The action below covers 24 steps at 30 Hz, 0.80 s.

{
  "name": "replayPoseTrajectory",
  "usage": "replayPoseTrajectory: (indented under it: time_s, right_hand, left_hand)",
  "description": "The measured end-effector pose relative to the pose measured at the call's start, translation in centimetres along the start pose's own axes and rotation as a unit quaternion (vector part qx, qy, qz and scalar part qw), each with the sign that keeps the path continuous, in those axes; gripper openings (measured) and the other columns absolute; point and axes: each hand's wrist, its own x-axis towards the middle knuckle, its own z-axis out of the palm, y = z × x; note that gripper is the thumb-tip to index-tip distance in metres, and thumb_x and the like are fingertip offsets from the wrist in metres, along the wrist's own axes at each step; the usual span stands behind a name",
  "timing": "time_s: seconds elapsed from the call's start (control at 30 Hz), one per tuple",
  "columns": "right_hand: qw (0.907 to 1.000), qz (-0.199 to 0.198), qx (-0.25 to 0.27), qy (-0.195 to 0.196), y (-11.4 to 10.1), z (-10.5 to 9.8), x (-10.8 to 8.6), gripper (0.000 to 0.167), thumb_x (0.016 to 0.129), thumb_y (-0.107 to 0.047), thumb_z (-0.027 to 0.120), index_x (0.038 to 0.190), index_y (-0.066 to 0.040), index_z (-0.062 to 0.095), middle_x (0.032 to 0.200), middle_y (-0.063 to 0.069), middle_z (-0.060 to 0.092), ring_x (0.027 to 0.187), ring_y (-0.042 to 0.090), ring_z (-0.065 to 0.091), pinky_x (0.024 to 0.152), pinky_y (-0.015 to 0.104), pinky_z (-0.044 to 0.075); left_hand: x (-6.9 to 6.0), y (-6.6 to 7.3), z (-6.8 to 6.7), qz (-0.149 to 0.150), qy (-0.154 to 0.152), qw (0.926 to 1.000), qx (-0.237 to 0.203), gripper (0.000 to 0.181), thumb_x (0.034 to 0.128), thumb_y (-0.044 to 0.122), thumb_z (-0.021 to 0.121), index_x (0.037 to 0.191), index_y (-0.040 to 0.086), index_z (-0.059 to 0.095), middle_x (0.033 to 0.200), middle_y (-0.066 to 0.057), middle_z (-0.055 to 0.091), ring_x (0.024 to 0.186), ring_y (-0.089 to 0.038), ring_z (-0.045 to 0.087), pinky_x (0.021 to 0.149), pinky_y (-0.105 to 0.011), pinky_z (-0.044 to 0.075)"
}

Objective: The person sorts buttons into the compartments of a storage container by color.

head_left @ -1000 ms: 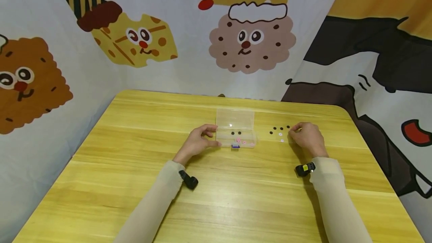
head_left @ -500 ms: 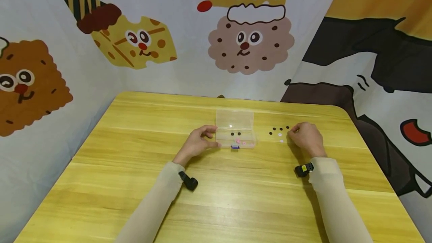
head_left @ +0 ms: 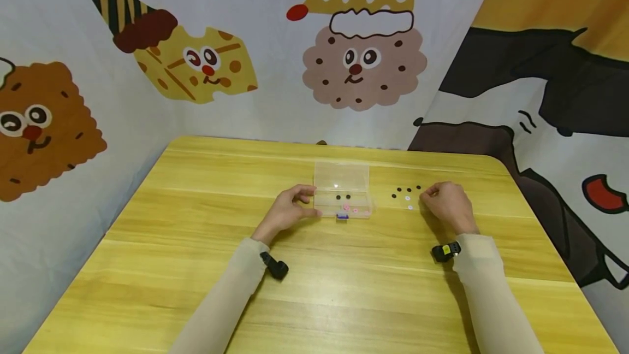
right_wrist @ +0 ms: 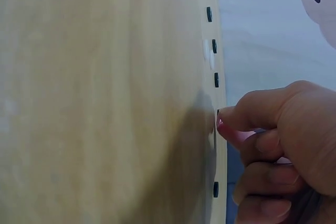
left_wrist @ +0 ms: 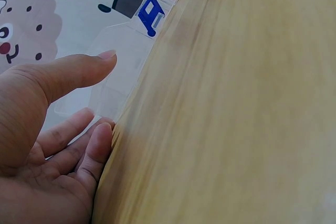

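Clear box (head_left: 342, 190), blue-latched, lies open; left grip (head_left: 285, 210) holds it; whether right grip (head_left: 449, 204) holds anything is unclear.

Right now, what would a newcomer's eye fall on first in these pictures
Probably the large yellow cartoon cheese and pinkish-brown cartoon cookie on the white printed backdrop, behind the yellow wooden table. Next, the open, clear plastic box, held at its left end by the left hand, and the small round black pieces lying near the right hand.

Pink pieces (head_left: 346, 208) — too small for detail; sleeves (head_left: 216, 299) — cut by head view's bottom edge.
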Motion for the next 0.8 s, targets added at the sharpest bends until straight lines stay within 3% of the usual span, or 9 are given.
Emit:
replayPoseTrajectory:
  time_s: [0.53,0.8]
  right_hand:
    - [0.9973,0.003,0.072,-0.013,-0.6,0.5,-0.4,0.029,0.099,-0.029,0.064,0.104,-0.002,0.074,0.082,0.011,0.074,0.06,0.016,0.06,0.054,0.03,0.048]
    - [0.9959,-0.011,0.089,-0.013,-1.3,0.6,-0.5,0.031,0.1,-0.028,0.063,0.108,-0.001,0.074,0.074,0.011,0.07,0.053,0.016,0.053,0.048,0.029,0.041]
  left_hand:
    - [0.0,-0.1,-0.1,0.001,-0.007,1.0,-0.004,0.063,0.0801,0.022,0.09,0.137,0.019,0.063,0.131,0.0,0.065,0.117,-0.024,0.056,0.101,-0.043,0.046]
    - [0.1,-0.1,0.0,0.0,-0.007,1.0,-0.002,0.063,0.0809,0.023,0.089,0.138,0.019,0.063,0.131,0.002,0.065,0.116,-0.021,0.056,0.1,-0.042,0.047]
